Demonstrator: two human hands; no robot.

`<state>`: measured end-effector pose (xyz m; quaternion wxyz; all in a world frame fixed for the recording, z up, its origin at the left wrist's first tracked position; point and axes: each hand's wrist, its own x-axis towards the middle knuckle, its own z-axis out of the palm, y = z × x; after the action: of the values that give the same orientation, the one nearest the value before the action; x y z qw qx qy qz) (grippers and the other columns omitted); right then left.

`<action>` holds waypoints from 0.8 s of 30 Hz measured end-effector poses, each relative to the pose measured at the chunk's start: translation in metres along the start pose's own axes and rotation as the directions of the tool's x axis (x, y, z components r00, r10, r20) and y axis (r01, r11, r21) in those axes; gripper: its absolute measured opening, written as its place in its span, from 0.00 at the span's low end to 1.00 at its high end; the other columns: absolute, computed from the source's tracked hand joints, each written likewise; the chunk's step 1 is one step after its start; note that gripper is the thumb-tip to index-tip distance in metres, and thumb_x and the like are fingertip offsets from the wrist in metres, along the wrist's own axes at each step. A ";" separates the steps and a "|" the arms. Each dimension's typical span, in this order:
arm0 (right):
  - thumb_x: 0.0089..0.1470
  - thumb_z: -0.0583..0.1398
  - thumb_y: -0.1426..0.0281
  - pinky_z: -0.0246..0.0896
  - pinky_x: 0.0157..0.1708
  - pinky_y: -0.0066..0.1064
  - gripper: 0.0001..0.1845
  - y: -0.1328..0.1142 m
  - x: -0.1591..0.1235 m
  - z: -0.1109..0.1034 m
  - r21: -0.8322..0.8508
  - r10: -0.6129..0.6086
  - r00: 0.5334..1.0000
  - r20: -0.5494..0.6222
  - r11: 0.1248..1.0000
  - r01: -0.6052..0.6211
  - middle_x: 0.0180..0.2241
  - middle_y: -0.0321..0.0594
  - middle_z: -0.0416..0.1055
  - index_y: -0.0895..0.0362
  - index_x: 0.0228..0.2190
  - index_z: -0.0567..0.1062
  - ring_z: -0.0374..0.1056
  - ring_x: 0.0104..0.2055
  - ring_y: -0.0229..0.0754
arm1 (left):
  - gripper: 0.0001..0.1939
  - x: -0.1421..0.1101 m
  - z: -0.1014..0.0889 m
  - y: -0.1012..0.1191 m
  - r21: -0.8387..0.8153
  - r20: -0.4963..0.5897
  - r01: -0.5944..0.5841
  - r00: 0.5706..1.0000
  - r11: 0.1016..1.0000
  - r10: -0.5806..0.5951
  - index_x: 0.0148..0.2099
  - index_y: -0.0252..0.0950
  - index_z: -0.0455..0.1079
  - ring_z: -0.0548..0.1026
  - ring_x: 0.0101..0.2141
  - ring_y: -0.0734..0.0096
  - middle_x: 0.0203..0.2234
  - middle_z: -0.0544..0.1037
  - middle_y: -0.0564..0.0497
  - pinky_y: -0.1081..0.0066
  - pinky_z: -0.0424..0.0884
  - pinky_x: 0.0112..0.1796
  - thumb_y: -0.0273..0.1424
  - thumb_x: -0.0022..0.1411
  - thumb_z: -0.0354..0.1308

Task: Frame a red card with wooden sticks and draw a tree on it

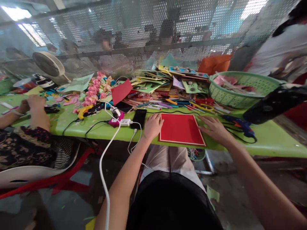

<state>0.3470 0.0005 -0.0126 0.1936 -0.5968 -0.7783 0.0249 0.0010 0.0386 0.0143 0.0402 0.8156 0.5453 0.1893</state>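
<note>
A red sheet of card with a pale border (pixel 181 128) lies flat on the green table in front of me. Along its left edge rests my left hand (pixel 153 126), fingers stretched out and touching the card. My right hand (pixel 213 128) is spread flat at the card's right side, its fingertips by the upper right edge; whether they touch it I cannot tell. Neither hand grips anything. Just left of my left hand is a black phone (pixel 139 118). To the right of my right hand lies a blue glue gun (pixel 241 126) with a black cord.
Behind the card are scattered pens (pixel 171 101) and a heap of coloured cards (pixel 155 80). A green basket (pixel 244 100) stands at the right. White cables run from a pink power socket (pixel 116 119) past my left arm. A co-worker's hands (pixel 35 103) are at the far left.
</note>
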 end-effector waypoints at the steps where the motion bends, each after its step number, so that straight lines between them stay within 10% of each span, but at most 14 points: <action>1: 0.68 0.48 0.49 0.59 0.65 0.59 0.35 0.000 0.004 0.003 -0.018 0.009 1.000 -0.003 1.000 -0.009 0.65 0.53 0.69 0.51 0.68 0.68 0.65 0.66 0.61 | 0.23 0.004 0.002 -0.001 0.005 0.000 0.007 1.000 1.000 -0.007 0.70 0.35 0.67 0.70 0.65 0.55 0.67 0.72 0.41 0.57 0.66 0.65 0.33 0.79 0.47; 24: 0.69 0.44 0.53 0.68 0.54 0.66 0.32 -0.017 0.004 0.011 -0.203 0.082 0.997 -0.005 0.976 -0.081 0.67 0.45 0.69 0.42 0.69 0.66 0.66 0.62 0.65 | 0.24 0.007 0.014 -0.001 0.085 0.000 0.027 1.000 0.996 -0.027 0.70 0.42 0.67 0.70 0.62 0.51 0.63 0.74 0.45 0.53 0.69 0.60 0.30 0.77 0.48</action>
<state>0.3265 0.0017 -0.0170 0.1294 -0.6448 -0.7520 -0.0456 0.0075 0.0472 0.0024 0.0083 0.8092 0.5639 0.1648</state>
